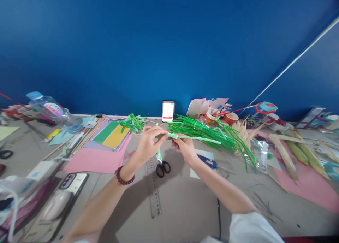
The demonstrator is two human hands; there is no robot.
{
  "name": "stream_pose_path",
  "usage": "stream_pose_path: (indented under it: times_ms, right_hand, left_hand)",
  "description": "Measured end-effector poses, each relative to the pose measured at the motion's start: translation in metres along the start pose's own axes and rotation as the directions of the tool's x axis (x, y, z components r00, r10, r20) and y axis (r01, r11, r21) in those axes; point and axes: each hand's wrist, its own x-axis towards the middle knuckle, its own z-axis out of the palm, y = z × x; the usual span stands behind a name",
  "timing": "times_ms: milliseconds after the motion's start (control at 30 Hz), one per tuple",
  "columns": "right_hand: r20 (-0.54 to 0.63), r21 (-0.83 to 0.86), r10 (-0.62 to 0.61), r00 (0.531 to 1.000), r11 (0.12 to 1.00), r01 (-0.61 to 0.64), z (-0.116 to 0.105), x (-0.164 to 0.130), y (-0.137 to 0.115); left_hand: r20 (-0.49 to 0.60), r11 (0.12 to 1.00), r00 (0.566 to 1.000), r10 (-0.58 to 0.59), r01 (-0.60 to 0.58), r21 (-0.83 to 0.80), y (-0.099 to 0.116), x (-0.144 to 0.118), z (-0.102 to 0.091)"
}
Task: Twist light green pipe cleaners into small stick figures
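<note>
Head camera view, and both hands are up at work just beyond the black-handled scissors (163, 169), our landmark on the tabletop (182, 204). Left hand (150, 141) has its grip closed, thumb and finger pinching the near end of a pale green strip (208, 140); right hand (186, 148) pinches the same strip close by, its long tail running free to the scissors' right. Two tight grips side by side: that looks like steadying a soft, bendy piece right where the fingers work. Clear ruler (153, 193) lies just left of the scissors, presumably for easy reach. Beyond them, to the right, sprawls a bundle of green stems (212, 131), probably within reach for supply. Straight beyond, a phone (168, 111) stands upright against the blue wall (169, 52), seemingly for viewing, though its screen is unreadable. Now the hidden bits: curled right fingers mask their contact points, and the scissors' blades are hard to make out.
</note>
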Motion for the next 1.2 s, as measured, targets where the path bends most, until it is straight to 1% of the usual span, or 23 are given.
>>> stream_pose_path:
  times_ms: [67,133,200,233,267,300,367,433,467,533,567,633,700,733,800,867,933,967,1033,1100,1133,1200]
  right_hand:
    - [0.012,-0.052,-0.065,0.998,0.996,0.066,0.001,-0.002,-0.001]
    - [0.014,-0.128,-0.151,0.988,0.98,0.152,0.004,-0.008,-0.001]
    - [0.021,-0.234,-0.258,0.966,0.938,0.256,0.007,-0.014,0.0]
    - [0.04,-0.3,-0.324,0.945,0.898,0.321,0.009,-0.017,0.0]
    - [0.069,-0.374,-0.399,0.914,0.839,0.394,0.009,-0.02,0.001]
    - [0.104,-0.45,-0.475,0.874,0.761,0.467,0.01,-0.022,0.001]
    - [0.184,-0.586,-0.603,0.776,0.566,0.579,0.008,-0.024,-0.001]
    - [0.265,-0.671,-0.677,0.687,0.383,0.636,0.004,-0.023,-0.005]
    - [0.303,-0.693,-0.693,0.654,0.31,0.65,0.001,-0.022,-0.008]
    - [0.378,-0.71,-0.697,0.609,0.203,0.674,-0.004,-0.019,-0.015]
    - [0.41,-0.712,-0.689,0.597,0.168,0.682,-0.008,-0.017,-0.018]
    - [0.46,-0.7,-0.665,0.588,0.135,0.701,-0.014,-0.013,-0.023]
    - [0.502,-0.666,-0.633,0.589,0.152,0.73,-0.02,-0.01,-0.027]
    - [0.516,-0.643,-0.617,0.594,0.179,0.745,-0.023,-0.009,-0.029]
    - [0.525,-0.588,-0.594,0.61,0.265,0.764,-0.027,-0.007,-0.032]
    - [0.496,-0.544,-0.573,0.653,0.38,0.748,-0.03,-0.005,-0.037]
    - [0.438,-0.508,-0.541,0.719,0.511,0.694,-0.03,-0.004,-0.041]
    - [0.4,-0.484,-0.515,0.758,0.583,0.653,-0.03,-0.003,-0.042]
    - [0.326,-0.391,-0.44,0.837,0.743,0.543,-0.03,0.0,-0.043]
    - [0.283,-0.246,-0.309,0.908,0.892,0.38,-0.028,0.003,-0.041]
    - [0.277,-0.17,-0.227,0.934,0.945,0.28,-0.027,0.004,-0.039]
    - [0.288,-0.035,-0.076,0.955,0.995,0.089,-0.024,0.005,-0.033]
  left_hand:
    - [-0.027,0.999,1.0,0.015,-0.015,0.031,0.003,-0.001,0.001]
    - [-0.088,0.999,0.996,0.024,-0.02,0.051,0.006,-0.002,0.003]
    - [-0.154,0.998,0.988,0.027,-0.018,0.058,0.009,-0.005,0.007]
    - [-0.182,0.998,0.983,0.027,-0.015,0.062,0.01,-0.006,0.009]
    - [-0.2,0.998,0.979,0.025,-0.011,0.07,0.01,-0.007,0.011]
    - [-0.21,0.997,0.977,0.025,-0.008,0.08,0.01,-0.008,0.012]
    - [-0.211,0.994,0.977,0.04,-0.018,0.108,0.008,-0.009,0.015]
    - [-0.184,0.989,0.98,0.077,-0.052,0.141,0.005,-0.009,0.016]
    - [-0.166,0.985,0.981,0.097,-0.07,0.16,0.003,-0.008,0.015]
    - [-0.123,0.974,0.984,0.132,-0.106,0.201,-0.002,-0.007,0.014]
    - [-0.098,0.968,0.984,0.149,-0.125,0.217,-0.004,-0.006,0.013]
    - [-0.042,0.955,0.981,0.188,-0.173,0.242,-0.008,-0.005,0.01]
    - [0.015,0.937,0.972,0.234,-0.229,0.264,-0.01,-0.004,0.008]
    - [0.036,0.928,0.967,0.251,-0.251,0.275,-0.01,-0.005,0.007]
    - [0.073,0.914,0.959,0.274,-0.284,0.289,-0.009,-0.006,0.005]
    - [0.106,0.906,0.948,0.301,-0.319,0.278,-0.005,-0.008,0.005]
    - [0.141,0.904,0.933,0.33,-0.356,0.239,0.0,-0.009,0.005]
    - [0.15,0.906,0.928,0.34,-0.366,0.212,0.002,-0.01,0.005]
    - [0.132,0.919,0.929,0.346,-0.364,0.155,0.006,-0.01,0.005]
    - [0.086,0.935,0.941,0.327,-0.335,0.114,0.009,-0.011,0.006]
    - [0.058,0.942,0.948,0.314,-0.318,0.102,0.01,-0.011,0.006]
    - [0.004,0.954,0.957,0.289,-0.288,0.086,0.011,-0.011,0.007]
